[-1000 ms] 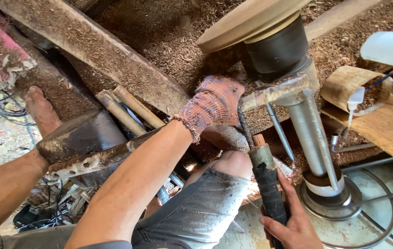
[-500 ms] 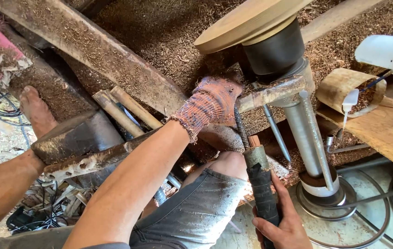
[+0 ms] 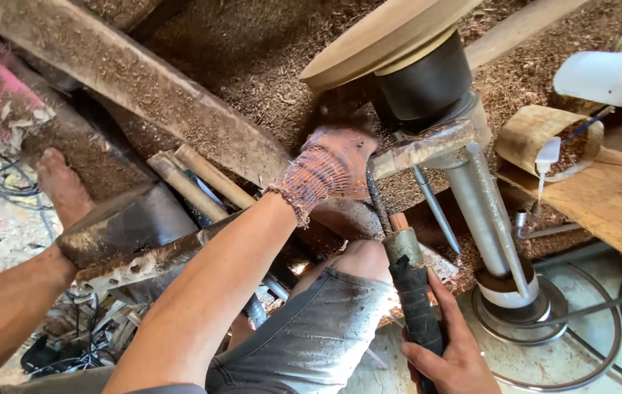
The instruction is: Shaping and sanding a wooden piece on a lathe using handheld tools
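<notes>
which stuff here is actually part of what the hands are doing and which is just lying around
In use:
left hand, gloved, pressed on the metal tool rest
right hand gripping the black-handled turning tool
wooden disc on the lathe's dark chuck

Lying about:
white plastic bottle
wooden ring on the plank
bamboo sticks
tangled cables
loose sawdust

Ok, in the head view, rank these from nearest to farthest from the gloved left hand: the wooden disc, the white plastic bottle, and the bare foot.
From the gloved left hand:
1. Wooden disc, just above and right of it, on the dark chuck.
2. Bare foot, far left on the floor.
3. White plastic bottle, at the upper right edge; only slightly farther than the foot.
</notes>
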